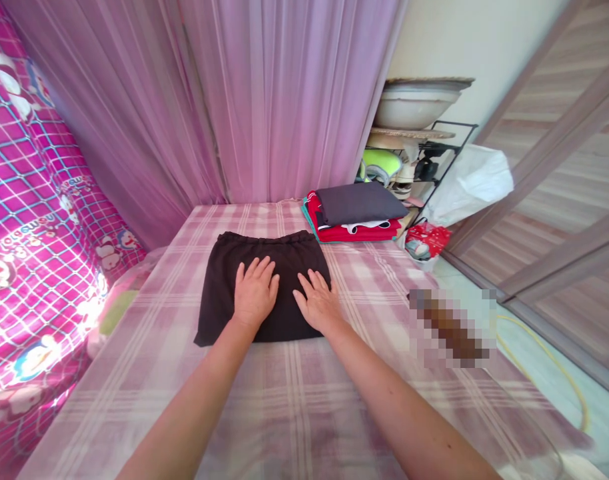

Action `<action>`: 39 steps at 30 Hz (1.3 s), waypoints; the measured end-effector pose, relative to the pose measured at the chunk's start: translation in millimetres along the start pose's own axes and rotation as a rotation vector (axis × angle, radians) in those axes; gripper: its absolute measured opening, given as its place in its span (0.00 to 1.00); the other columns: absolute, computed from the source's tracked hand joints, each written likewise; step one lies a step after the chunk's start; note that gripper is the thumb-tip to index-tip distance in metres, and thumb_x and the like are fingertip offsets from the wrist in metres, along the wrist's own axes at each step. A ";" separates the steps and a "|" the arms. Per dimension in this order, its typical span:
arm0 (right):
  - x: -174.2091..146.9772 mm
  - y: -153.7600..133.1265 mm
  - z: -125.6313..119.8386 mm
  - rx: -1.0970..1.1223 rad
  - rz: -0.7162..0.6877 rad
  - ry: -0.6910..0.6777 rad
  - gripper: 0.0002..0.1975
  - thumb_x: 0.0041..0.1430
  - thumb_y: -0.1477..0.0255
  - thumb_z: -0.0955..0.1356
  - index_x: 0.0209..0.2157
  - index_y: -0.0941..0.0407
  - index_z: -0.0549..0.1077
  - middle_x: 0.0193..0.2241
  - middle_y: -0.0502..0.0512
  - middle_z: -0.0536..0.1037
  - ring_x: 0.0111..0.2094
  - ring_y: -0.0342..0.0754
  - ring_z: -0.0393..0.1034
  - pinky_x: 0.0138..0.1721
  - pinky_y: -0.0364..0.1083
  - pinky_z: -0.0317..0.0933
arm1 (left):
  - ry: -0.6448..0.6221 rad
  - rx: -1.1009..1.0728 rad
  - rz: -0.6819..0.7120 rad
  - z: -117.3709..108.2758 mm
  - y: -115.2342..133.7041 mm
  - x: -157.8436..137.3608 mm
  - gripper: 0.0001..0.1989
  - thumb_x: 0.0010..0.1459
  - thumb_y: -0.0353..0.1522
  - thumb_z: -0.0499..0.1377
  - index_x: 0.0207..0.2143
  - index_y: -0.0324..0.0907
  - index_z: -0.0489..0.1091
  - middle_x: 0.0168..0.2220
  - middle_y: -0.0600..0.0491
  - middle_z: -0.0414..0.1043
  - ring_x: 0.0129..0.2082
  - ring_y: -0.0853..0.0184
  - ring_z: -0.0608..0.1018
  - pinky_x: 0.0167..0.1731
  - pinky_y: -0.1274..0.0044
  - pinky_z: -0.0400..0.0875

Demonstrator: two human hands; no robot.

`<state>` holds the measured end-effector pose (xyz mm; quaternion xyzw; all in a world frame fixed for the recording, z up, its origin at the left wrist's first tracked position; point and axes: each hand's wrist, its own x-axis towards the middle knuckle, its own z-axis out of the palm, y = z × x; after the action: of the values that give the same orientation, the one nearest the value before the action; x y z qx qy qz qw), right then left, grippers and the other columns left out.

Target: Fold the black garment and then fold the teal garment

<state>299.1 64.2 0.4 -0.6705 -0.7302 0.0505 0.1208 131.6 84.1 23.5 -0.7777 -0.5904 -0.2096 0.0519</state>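
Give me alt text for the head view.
The person's left hand and right hand rest palm-down on a black garment laid on plaid cloth. A stack of folded clothes sits beyond it to the right; purple curtains hang behind.

Left hand (pixel 255 292): bare, with a smooth, round back.
Right hand (pixel 318 300): bare too, and it looks about as big as the other one.
Fingers (pixel 259 268): a bit short, with round tips. The nails are too tiny for me to see well.
Left arm (pixel 194 400): bare, thin by the hand and fatter higher up.
Right arm (pixel 389 393): bare, the same shape, with a few little spots (pixel 449 447) like moles.
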 end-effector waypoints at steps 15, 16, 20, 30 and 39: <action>1.1 2.2 4.5 -0.071 -0.011 -0.007 0.28 0.69 0.58 0.53 0.67 0.51 0.56 0.68 0.60 0.53 0.68 0.55 0.45 0.64 0.63 0.41 | 0.058 -0.402 -0.216 18.4 -118.6 -73.8 0.30 0.65 0.46 0.44 0.62 0.39 0.62 0.66 0.43 0.59 0.65 0.58 0.61 0.64 0.62 0.57; 0.9 2.3 4.5 -0.076 -0.009 -0.007 0.28 0.69 0.58 0.53 0.67 0.51 0.56 0.68 0.59 0.53 0.68 0.55 0.45 0.63 0.63 0.42 | 0.089 -0.460 -0.256 19.6 -121.9 -76.8 0.30 0.65 0.47 0.45 0.61 0.39 0.63 0.65 0.43 0.60 0.64 0.59 0.63 0.64 0.63 0.57; 0.6 3.7 5.9 -0.091 0.005 -0.001 0.28 0.69 0.59 0.53 0.66 0.51 0.57 0.68 0.59 0.55 0.68 0.55 0.46 0.63 0.63 0.44 | 0.232 -0.597 -0.496 10.4 -132.7 -92.6 0.26 0.64 0.46 0.45 0.51 0.41 0.71 0.53 0.46 0.75 0.55 0.60 0.74 0.57 0.64 0.66; 0.0 6.0 10.3 -0.112 0.009 0.040 0.27 0.69 0.60 0.53 0.66 0.52 0.58 0.67 0.58 0.57 0.67 0.55 0.48 0.63 0.62 0.47 | -0.018 -0.712 -0.242 -32.7 -154.7 -144.5 0.13 0.56 0.44 0.60 0.33 0.44 0.77 0.34 0.51 0.78 0.37 0.64 0.78 0.42 0.71 0.73; 0.0 6.9 11.7 -0.116 0.005 0.067 0.27 0.69 0.60 0.53 0.65 0.52 0.60 0.66 0.59 0.59 0.66 0.56 0.50 0.62 0.62 0.49 | 0.033 -0.773 -0.180 -24.3 -148.9 -143.3 0.12 0.55 0.38 0.62 0.41 0.46 0.76 0.41 0.50 0.77 0.44 0.64 0.77 0.49 0.68 0.71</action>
<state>303.0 65.9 -12.6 -0.6794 -0.7260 -0.0142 0.1060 -45.7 -8.1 -34.9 -0.6814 -0.5327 -0.4329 -0.2538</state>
